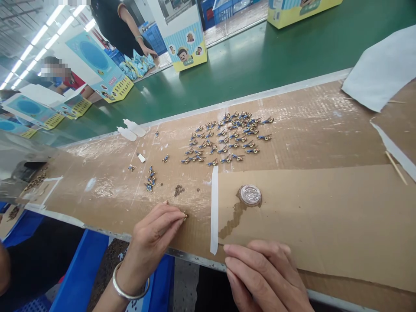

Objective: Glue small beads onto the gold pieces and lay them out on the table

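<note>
My left hand (157,229), a bangle at its wrist, is pinched on a tiny figurine (186,216) just above the cardboard-covered table; the fingertips hide most of it. Close to the table's front edge is my right hand (266,277), its fingers bent and pressed together; what they hold, if anything, is hidden. Beyond it, a round dish of shiny, wet-looking stuff (250,195) sits on a cardboard sheet beside a dark stain. Small brown round pieces (178,190) lie past my left hand. Many blue-and-gold figurines (222,139) lie in rows farther back, with a smaller cluster (150,179) at the left.
White squeeze bottles (134,128) and a smaller bottle (141,157) lie at the left. White tape (214,212) marks the sheet's edge. A green surface (234,78) carries printed boxes (185,47). Blue bins are below left. A toothpick (395,167) lies right. Co-workers are across.
</note>
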Demonstrator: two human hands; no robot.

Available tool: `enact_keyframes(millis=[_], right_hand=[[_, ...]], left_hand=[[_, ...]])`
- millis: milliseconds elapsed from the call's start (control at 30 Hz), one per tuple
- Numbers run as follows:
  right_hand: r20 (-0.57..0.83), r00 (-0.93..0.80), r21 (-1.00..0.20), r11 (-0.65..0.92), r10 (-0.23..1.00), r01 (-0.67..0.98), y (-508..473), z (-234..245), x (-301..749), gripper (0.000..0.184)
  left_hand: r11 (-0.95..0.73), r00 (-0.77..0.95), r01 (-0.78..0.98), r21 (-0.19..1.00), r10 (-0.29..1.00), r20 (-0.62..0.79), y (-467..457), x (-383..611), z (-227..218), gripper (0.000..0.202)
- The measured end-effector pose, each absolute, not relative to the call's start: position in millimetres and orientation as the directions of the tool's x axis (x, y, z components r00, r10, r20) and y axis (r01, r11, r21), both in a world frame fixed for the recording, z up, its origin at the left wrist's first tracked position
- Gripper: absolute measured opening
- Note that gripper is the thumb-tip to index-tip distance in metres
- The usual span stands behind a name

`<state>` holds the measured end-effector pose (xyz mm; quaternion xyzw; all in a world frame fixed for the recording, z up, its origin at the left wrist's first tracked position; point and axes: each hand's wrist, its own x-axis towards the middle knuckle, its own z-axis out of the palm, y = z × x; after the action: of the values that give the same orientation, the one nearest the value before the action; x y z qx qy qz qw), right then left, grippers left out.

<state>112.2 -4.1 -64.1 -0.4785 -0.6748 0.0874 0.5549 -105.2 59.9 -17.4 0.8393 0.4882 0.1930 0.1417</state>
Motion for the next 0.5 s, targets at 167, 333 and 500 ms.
enact_keyframes(millis=[167, 333, 500], right_hand=[[0.659, 0.071, -0.655, 0.524, 0.749, 0.544, -4.7, -61.9, 113.1, 0.011], [0.655, 0.098, -0.669, 0.514, 0.749, 0.537, -4.5, -63.4, 110.9, 0.009], [0.651, 0.079, -0.666, 0.518, 0.755, 0.537, -5.3, -64.3, 112.3, 0.008]], left_hand=[[-0.482, 0.447, 0.771, 0.417, 0.875, 0.186, 60.7, -104.7, -16.1, 0.013], [-0.505, 0.473, 0.758, 0.413, 0.862, 0.184, 62.2, -105.4, -18.5, 0.014], [-0.566, 0.539, 0.734, 0.375, 0.822, 0.186, 62.7, -105.3, -18.6, 0.019]])
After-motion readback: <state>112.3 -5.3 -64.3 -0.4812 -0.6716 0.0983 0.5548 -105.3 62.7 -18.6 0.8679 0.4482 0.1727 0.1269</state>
